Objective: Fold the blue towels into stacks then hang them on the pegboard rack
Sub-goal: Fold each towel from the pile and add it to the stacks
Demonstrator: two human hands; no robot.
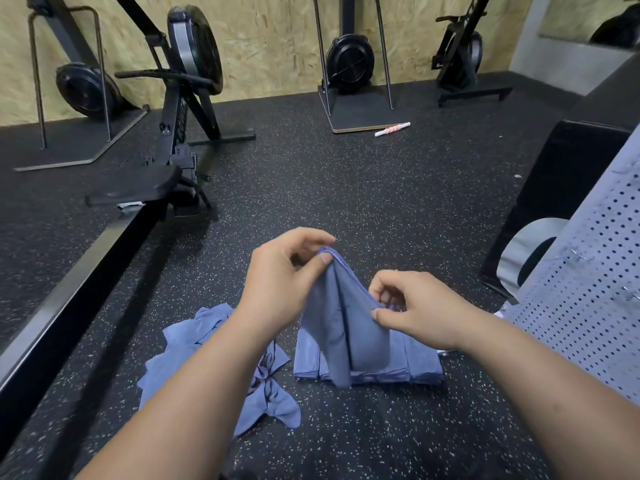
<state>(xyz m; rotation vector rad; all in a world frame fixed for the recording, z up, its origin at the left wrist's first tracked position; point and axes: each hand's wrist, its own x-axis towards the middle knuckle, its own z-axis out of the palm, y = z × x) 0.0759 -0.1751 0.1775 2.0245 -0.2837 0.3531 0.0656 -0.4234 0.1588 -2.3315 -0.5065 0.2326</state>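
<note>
Head view is showing the left hand pinching the peak of a blue towel near frame centre, while the right hand is pinching the towel's right edge lower down, so the cloth is hanging between and below both hands. Its long axis is running almost straight up and down the frame, with the lower tip drooping over a stack of folded towels on the floor. Loose towels are lying at lower left and the pegboard rack is standing at the right edge.
</note>
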